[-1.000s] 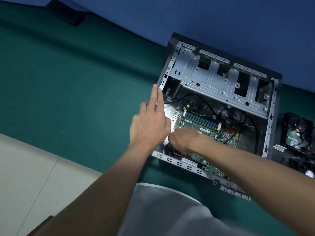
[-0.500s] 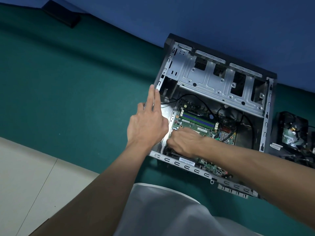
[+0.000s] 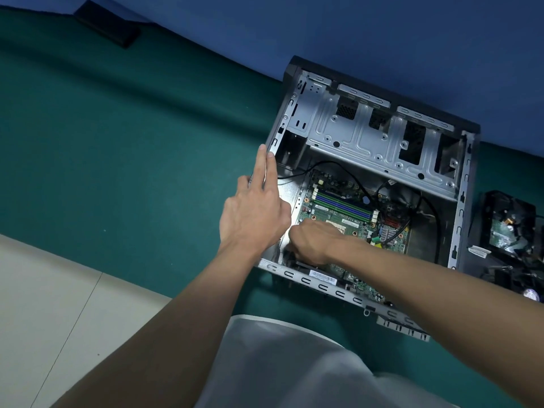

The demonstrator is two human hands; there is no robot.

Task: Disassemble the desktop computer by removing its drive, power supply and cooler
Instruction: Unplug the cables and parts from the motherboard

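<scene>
Desktop computer [image 3: 382, 136] lying open on its side at far right edge of green mat [image 3: 132, 142]. We are pressing left hand [image 3: 253, 213], fingers straight and together, against its left wall. Right hand [image 3: 312, 242] is resting knuckles-up at motherboard's [image 3: 341, 213] near left corner, fingers curled under; whether gripping anything, we cannot tell.

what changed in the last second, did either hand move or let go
Nothing visibly changed. The left hand still rests, fingers straight, on the left wall of the computer case; the right hand stays curled low beside the motherboard, its grasp hidden.
</scene>
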